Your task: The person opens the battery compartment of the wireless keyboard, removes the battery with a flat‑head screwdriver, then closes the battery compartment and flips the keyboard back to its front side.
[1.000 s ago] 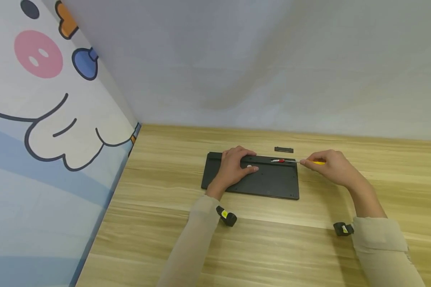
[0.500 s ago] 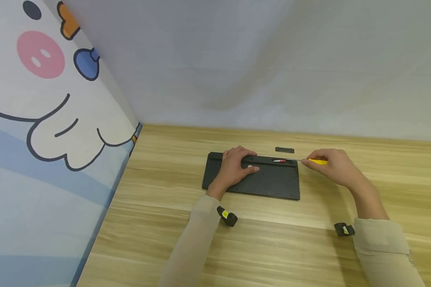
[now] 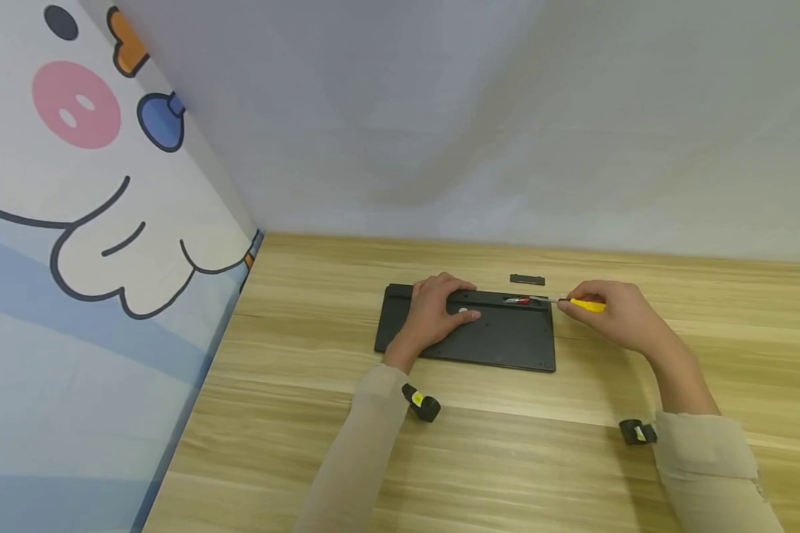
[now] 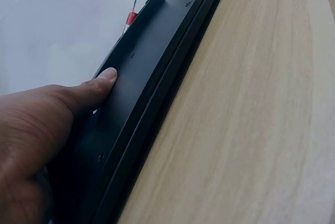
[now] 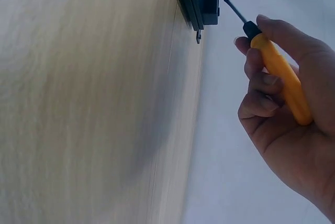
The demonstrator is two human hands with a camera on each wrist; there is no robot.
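A black keyboard [image 3: 500, 342] lies underside up on the table, with a long raised ridge along its far side. My left hand [image 3: 433, 307] grips it left of the middle, fingers over the far edge and thumb [image 4: 107, 75] flat on the underside. In the slot at the ridge's right end is a red and silver battery [image 3: 521, 300], partly raised. My right hand [image 3: 616, 314] holds a screwdriver [image 5: 282, 80] by its yellow handle, fingers curled round it. Its thin metal shaft [image 3: 544, 299] points left, the tip right at the battery.
A small black battery cover [image 3: 527, 279] lies just beyond the keyboard's far edge. The wood-grain table [image 3: 293, 318] meets a pale cloth wall [image 3: 440, 148] at the back. A wall panel with a cartoon print [image 3: 107, 259] stands along the left.
My right hand has dipped slightly towards me, with the screwdriver tip still at the battery. The left hand and the keyboard stay in place.
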